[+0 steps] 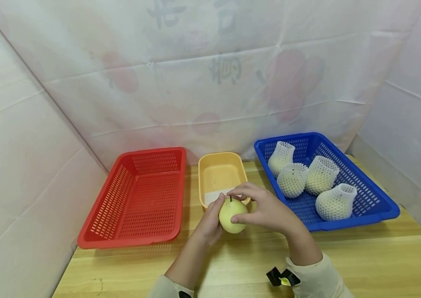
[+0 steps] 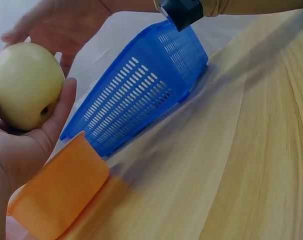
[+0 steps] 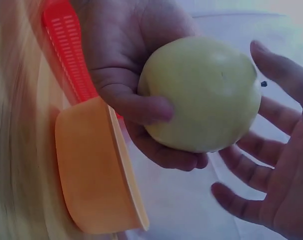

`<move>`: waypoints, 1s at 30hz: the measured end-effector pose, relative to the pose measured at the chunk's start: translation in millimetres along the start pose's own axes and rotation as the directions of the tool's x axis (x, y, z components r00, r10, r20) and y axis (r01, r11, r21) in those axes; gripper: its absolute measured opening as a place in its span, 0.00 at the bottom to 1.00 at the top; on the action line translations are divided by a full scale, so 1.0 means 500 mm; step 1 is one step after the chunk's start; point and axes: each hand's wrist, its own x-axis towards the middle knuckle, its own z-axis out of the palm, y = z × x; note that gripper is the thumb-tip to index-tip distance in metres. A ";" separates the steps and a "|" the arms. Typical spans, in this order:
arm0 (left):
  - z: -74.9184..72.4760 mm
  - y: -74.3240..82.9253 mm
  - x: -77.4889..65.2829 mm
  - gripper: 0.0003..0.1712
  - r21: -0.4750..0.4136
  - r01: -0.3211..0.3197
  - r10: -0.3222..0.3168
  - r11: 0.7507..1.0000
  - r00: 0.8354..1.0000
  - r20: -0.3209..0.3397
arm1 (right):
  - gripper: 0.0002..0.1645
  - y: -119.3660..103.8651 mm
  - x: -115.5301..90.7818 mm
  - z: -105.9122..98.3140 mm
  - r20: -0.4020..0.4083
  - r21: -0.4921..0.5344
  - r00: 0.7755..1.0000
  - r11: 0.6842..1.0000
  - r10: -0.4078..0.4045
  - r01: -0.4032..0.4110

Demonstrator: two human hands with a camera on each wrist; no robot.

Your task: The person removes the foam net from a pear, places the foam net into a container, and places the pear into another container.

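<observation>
A round pale yellow-green pear with a dark stem is held in my left hand above the table, in front of the yellow tub. In the right wrist view, the left thumb lies across the pear while the fingers curl beneath it. My right hand is beside the fruit, fingers spread around its stem side; in the right wrist view its fingers are loosely extended. A white foam net lies inside the yellow tub, partly hidden behind the hands.
At the left sits a red basket with slotted walls. On the right, a blue basket contains several pears in white foam nets. All stand on a wooden table, with white fabric walls behind and at both sides.
</observation>
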 end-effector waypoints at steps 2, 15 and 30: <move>0.001 0.003 0.000 0.33 -0.015 -0.006 0.006 1.000 1.000 -0.006 | 0.38 0.002 -0.001 0.000 0.019 -0.002 1.000 1.000 0.008 -0.008; 0.012 0.035 -0.007 0.28 -0.001 -0.040 0.040 0.999 0.999 -0.004 | 0.42 0.012 0.002 0.005 0.023 0.033 0.997 0.997 0.073 -0.073; -0.007 0.062 -0.014 0.24 0.316 -0.120 0.158 0.941 0.983 -0.097 | 0.42 0.019 0.004 0.007 0.012 0.093 0.992 0.987 0.128 -0.129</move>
